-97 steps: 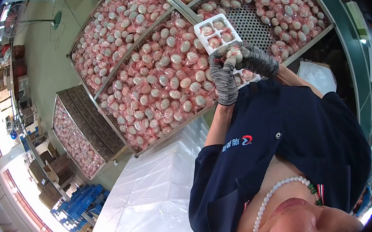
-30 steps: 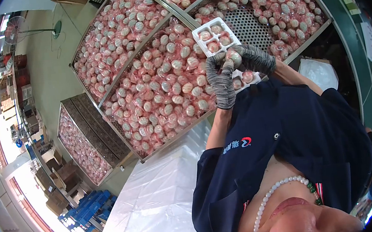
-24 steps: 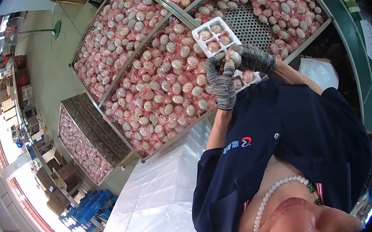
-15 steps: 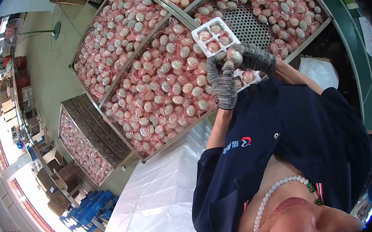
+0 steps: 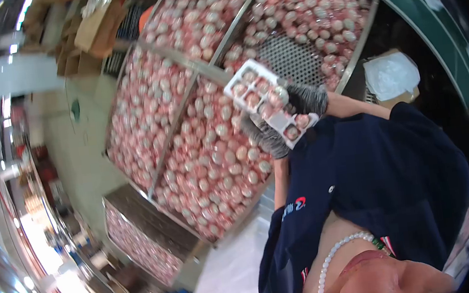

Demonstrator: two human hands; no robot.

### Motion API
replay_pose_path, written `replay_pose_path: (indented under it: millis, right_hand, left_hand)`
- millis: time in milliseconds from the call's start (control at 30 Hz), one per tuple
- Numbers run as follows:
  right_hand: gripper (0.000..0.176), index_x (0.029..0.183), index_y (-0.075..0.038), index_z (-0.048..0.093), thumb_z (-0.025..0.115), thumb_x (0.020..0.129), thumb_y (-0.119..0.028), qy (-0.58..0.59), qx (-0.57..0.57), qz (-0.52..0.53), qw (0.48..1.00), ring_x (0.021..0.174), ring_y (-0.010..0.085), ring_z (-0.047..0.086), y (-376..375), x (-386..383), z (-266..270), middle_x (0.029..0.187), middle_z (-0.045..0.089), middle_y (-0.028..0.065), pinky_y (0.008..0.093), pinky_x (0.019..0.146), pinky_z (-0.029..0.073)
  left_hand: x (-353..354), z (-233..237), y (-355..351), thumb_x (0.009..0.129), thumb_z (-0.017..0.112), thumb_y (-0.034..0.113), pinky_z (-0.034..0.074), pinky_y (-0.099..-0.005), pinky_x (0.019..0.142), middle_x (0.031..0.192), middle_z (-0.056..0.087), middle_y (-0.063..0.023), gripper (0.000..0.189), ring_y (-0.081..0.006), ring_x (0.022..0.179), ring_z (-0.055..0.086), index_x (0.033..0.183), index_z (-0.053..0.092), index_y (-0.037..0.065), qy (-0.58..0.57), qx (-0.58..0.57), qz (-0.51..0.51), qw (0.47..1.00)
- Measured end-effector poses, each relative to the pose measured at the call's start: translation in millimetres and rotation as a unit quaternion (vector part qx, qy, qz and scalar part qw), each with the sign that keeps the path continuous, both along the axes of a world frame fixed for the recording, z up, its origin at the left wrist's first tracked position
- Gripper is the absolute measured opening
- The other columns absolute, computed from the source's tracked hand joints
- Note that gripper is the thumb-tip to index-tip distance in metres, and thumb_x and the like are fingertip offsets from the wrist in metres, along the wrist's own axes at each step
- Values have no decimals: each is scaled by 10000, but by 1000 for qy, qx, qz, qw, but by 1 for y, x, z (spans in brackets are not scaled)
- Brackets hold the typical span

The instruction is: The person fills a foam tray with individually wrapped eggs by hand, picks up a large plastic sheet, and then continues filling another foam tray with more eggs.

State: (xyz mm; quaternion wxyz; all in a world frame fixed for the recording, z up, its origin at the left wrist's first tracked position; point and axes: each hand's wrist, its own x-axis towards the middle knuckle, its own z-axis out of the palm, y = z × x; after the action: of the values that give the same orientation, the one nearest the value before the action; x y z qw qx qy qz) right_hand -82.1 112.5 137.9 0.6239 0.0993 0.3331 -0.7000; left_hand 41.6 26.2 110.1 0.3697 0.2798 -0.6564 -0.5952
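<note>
A white compartment tray (image 5: 232, 85) holds several wrapped, egg-shaped pieces. My left hand (image 5: 266, 136), in a grey knitted glove, is wrapped round the tray's underside and near edge. My right hand (image 5: 308, 100), gloved alike, is closed at the tray's right side, with its fingers against a wrapped egg (image 5: 279, 95). Blur partly hides its fingertips. Toward my body, a white tray section (image 5: 303, 132) with more wrapped pieces extends below the hands; whether it is a separate tray, I cannot tell.
A metal bin with dividers (image 5: 177, 121) holds many pink-wrapped eggs, its perforated floor (image 5: 291, 57) showing beyond the hands. White plastic (image 5: 391, 75) lies in a box at right. Another bin (image 5: 142, 245) stands at lower left, beside a white covered surface (image 5: 230, 273). Cardboard boxes (image 5: 97, 29) are at upper left.
The view has shifted and turned. My left hand has moved from the egg held between both hands to beneath the tray. More filled compartments show.
</note>
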Motion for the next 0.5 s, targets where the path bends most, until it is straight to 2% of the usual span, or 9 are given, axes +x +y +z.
replay_pose_path:
  millis: [100, 167, 233, 300, 333, 367, 400, 433, 500]
  right_hand:
    - [330, 952, -112, 549, 526, 832, -418, -71, 74, -65, 993, 574, 102, 560, 11, -9, 42, 766, 592, 20, 205, 489, 489]
    - [321, 913, -114, 533, 498, 846, -425, -20, -159, -96, 982, 639, 94, 566, 43, -32, -118, 760, 567, 15, 191, 505, 495]
    - [266, 901, -102, 517, 512, 854, -363, -33, -159, -269, 949, 648, 89, 561, 68, -37, -66, 731, 544, 11, 194, 466, 507]
    - [264, 934, -116, 547, 562, 827, -356, -100, -149, -372, 911, 610, 102, 568, 118, -51, -87, 764, 586, 1, 216, 484, 485]
    - [265, 937, -109, 543, 565, 827, -349, -7, -122, -332, 935, 651, 112, 574, 152, -62, -90, 806, 582, 1, 214, 512, 506]
    - [288, 955, -103, 530, 562, 827, -358, 9, -108, -413, 904, 649, 121, 578, 167, -62, -56, 786, 581, 2, 215, 504, 512]
    - [307, 995, -111, 515, 550, 832, -370, -10, -104, -493, 864, 672, 128, 587, 188, -72, -64, 801, 581, 13, 227, 454, 505]
    - [307, 1048, -128, 501, 514, 853, -365, 52, -69, -475, 876, 644, 138, 595, 232, -82, -117, 850, 581, 31, 243, 438, 507]
    - [320, 1049, -129, 502, 490, 860, -387, 62, -78, -573, 813, 547, 134, 581, 254, -111, -88, 804, 589, 39, 249, 419, 498]
  left_hand:
    - [3, -16, -2, 908, 409, 246, 406, -302, 834, 1058, 522, -84, 333, -167, 960, 494, 1140, 457, 11, -43, 25, -34, 998]
    - [4, -30, -1, 907, 409, 250, 408, -302, 829, 1057, 523, -81, 334, -165, 959, 495, 1141, 457, 16, -72, 42, -64, 994]
    - [4, -44, -1, 907, 409, 255, 409, -302, 824, 1057, 523, -78, 336, -164, 958, 496, 1142, 457, 21, -100, 59, -99, 988]
    - [0, -57, -3, 906, 409, 260, 411, -302, 819, 1057, 524, -75, 337, -162, 956, 497, 1144, 457, 26, -131, 69, -127, 981]
    - [-4, -62, -6, 906, 409, 262, 411, -302, 817, 1056, 524, -74, 338, -162, 955, 497, 1145, 457, 28, -150, 69, -137, 977]
    - [-8, -67, -8, 906, 409, 264, 412, -302, 814, 1056, 524, -72, 339, -161, 955, 497, 1145, 457, 30, -163, 68, -148, 973]
    - [-11, -73, -9, 905, 409, 266, 413, -302, 812, 1056, 525, -71, 339, -160, 954, 498, 1146, 457, 33, -176, 68, -157, 969]
    - [-14, -77, -10, 905, 409, 269, 414, -302, 809, 1056, 525, -69, 340, -159, 953, 498, 1147, 458, 35, -188, 67, -163, 966]
    - [-21, -87, -10, 904, 409, 273, 415, -303, 804, 1055, 525, -66, 342, -158, 952, 499, 1148, 458, 40, -213, 68, -171, 960]
